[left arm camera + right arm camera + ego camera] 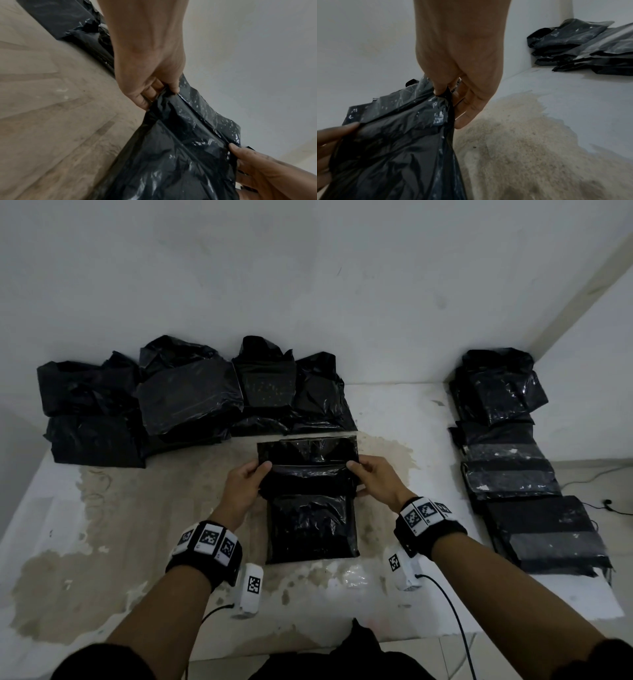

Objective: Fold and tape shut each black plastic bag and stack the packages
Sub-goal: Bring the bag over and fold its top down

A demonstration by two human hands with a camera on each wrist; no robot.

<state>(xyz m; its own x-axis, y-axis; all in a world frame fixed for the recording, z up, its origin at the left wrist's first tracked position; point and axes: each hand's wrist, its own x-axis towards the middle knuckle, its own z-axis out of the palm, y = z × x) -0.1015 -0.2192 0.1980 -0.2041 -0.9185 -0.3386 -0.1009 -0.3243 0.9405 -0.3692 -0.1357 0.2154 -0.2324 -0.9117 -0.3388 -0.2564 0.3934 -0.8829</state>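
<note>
Both hands [244, 484] [373, 477] pinch black bag's [311, 522] folded edge.

Left hand [245, 481] and right hand [371, 477]: bare, no gloves or rings visible. Behind each hand, a black wrist strap [205, 556] carries a row of white tiles printed with black square-pattern markers [209, 537]; the right wrist bears a matching set [423, 512]. Below each strap hangs a white box-shaped unit [250, 589], also marked with a square code. A thin black cable [452, 614] runs back from the right unit along the forearm. Forearms bare; dark sleeves [99, 662] begin farther up the arms.
</note>
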